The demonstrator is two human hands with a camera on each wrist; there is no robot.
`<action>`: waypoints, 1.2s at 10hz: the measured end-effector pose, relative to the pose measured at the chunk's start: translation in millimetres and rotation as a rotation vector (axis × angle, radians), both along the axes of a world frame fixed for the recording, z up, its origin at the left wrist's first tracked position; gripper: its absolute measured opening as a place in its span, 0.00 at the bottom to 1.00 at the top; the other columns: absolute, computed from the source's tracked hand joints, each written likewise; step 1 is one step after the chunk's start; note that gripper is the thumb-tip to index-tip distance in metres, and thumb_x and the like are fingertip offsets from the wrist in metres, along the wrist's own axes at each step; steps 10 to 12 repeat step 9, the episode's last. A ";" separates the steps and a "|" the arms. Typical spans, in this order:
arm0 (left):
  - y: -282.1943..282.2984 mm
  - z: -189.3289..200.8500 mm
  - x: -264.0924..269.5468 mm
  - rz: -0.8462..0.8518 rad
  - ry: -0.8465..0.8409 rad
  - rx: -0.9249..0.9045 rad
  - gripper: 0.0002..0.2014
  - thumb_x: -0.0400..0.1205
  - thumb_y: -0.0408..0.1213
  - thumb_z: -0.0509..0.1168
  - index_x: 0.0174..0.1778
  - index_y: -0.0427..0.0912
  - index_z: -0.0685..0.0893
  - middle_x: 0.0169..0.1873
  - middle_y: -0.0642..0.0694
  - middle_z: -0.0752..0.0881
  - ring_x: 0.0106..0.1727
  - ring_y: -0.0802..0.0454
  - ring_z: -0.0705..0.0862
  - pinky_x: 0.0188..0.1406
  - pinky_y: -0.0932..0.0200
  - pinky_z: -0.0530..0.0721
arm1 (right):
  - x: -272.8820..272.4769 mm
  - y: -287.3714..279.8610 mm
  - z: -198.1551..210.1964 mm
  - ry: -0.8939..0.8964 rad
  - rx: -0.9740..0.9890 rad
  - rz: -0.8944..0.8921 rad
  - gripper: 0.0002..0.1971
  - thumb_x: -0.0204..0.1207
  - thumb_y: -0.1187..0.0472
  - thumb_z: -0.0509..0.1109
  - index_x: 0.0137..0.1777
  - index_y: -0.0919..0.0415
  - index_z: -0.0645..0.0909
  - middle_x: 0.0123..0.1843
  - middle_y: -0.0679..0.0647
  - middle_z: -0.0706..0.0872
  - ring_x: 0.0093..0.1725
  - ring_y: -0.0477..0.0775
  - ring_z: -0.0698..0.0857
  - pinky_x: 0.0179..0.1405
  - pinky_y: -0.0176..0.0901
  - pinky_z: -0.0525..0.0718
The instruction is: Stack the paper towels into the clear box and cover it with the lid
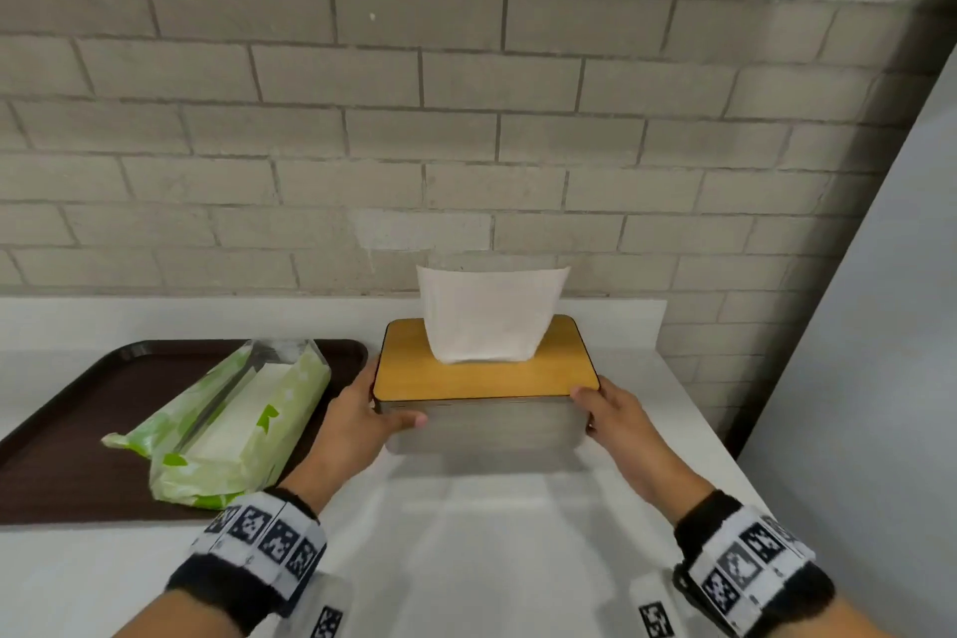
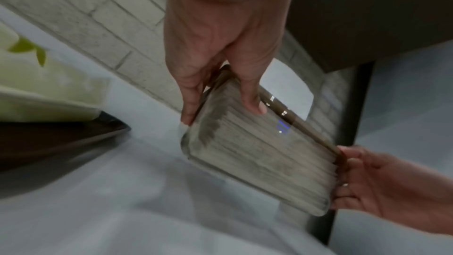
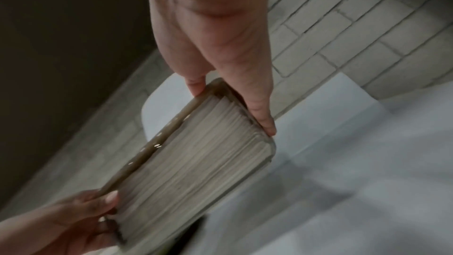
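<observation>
The clear box [image 1: 487,427] stands on the white counter, packed with stacked paper towels [image 2: 257,154] that show through its wall [image 3: 196,164]. A wooden lid [image 1: 481,376] sits on top, and one white towel [image 1: 489,313] sticks up through its slot. My left hand [image 1: 362,417] grips the box's left end, thumb on the front wall [image 2: 255,102]. My right hand [image 1: 616,422] grips the right end, thumb at the lid's corner and fingers along the side [image 3: 259,104]. Blur in both wrist views hides whether the box touches the counter.
A dark brown tray [image 1: 67,461] lies left of the box, carrying an opened green and white towel wrapper [image 1: 228,425]. A grey brick wall [image 1: 466,119] rises right behind the counter. The counter's right edge [image 1: 725,451] drops off beside a grey panel.
</observation>
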State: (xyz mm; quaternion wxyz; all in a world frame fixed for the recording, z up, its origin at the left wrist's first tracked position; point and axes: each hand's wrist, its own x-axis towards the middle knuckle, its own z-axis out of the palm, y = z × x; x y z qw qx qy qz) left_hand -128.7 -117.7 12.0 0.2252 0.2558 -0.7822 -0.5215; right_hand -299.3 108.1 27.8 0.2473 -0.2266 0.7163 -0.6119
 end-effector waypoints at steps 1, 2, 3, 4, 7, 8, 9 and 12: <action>-20.0 -15.7 -39.2 0.033 0.014 0.020 0.39 0.68 0.31 0.79 0.74 0.50 0.71 0.52 0.57 0.84 0.61 0.51 0.82 0.62 0.58 0.79 | -37.0 -28.9 -13.2 -0.047 0.013 -0.083 0.10 0.81 0.62 0.60 0.51 0.56 0.83 0.51 0.56 0.87 0.50 0.55 0.83 0.58 0.49 0.79; -33.1 -38.9 -65.7 0.031 0.021 0.080 0.35 0.68 0.26 0.78 0.65 0.58 0.72 0.47 0.64 0.84 0.53 0.56 0.81 0.48 0.72 0.77 | -60.0 -44.5 -29.5 -0.065 0.055 -0.108 0.12 0.80 0.66 0.58 0.55 0.59 0.83 0.50 0.55 0.88 0.50 0.57 0.84 0.56 0.50 0.80; -50.9 -61.7 -90.1 0.053 0.052 0.133 0.37 0.64 0.28 0.79 0.63 0.64 0.73 0.46 0.65 0.89 0.54 0.59 0.84 0.55 0.64 0.79 | -79.5 -57.4 -41.2 -0.037 0.080 -0.143 0.14 0.80 0.67 0.57 0.50 0.52 0.82 0.49 0.51 0.88 0.52 0.55 0.85 0.59 0.50 0.81; -66.4 -68.8 -112.1 0.066 0.048 0.163 0.40 0.69 0.24 0.77 0.70 0.60 0.69 0.51 0.61 0.86 0.56 0.60 0.84 0.59 0.60 0.79 | -100.9 -72.6 -48.5 -0.040 0.088 -0.169 0.12 0.81 0.64 0.57 0.50 0.54 0.83 0.52 0.54 0.88 0.54 0.56 0.84 0.63 0.53 0.79; -85.8 -73.8 -135.0 0.097 0.033 0.217 0.41 0.65 0.18 0.78 0.68 0.55 0.71 0.52 0.56 0.85 0.56 0.53 0.83 0.54 0.57 0.86 | -114.8 -103.4 -50.3 0.237 0.350 -0.260 0.15 0.87 0.56 0.46 0.53 0.63 0.72 0.50 0.61 0.83 0.46 0.58 0.79 0.50 0.47 0.76; -80.9 -72.3 -132.0 0.117 -0.060 0.164 0.36 0.69 0.26 0.78 0.70 0.53 0.72 0.52 0.51 0.85 0.54 0.48 0.84 0.57 0.49 0.85 | -115.1 -96.3 -41.3 0.188 0.424 -0.163 0.19 0.87 0.53 0.45 0.64 0.64 0.71 0.65 0.66 0.79 0.59 0.62 0.79 0.58 0.46 0.74; -74.8 -58.3 -127.2 0.205 -0.221 0.063 0.25 0.76 0.44 0.72 0.67 0.43 0.74 0.60 0.41 0.85 0.59 0.42 0.84 0.63 0.49 0.81 | -110.1 -80.2 -30.4 0.175 0.460 -0.078 0.29 0.85 0.45 0.46 0.81 0.62 0.53 0.78 0.65 0.68 0.74 0.64 0.71 0.69 0.47 0.68; -74.8 -58.3 -127.2 0.205 -0.221 0.063 0.25 0.76 0.44 0.72 0.67 0.43 0.74 0.60 0.41 0.85 0.59 0.42 0.84 0.63 0.49 0.81 | -110.1 -80.2 -30.4 0.175 0.460 -0.078 0.29 0.85 0.45 0.46 0.81 0.62 0.53 0.78 0.65 0.68 0.74 0.64 0.71 0.69 0.47 0.68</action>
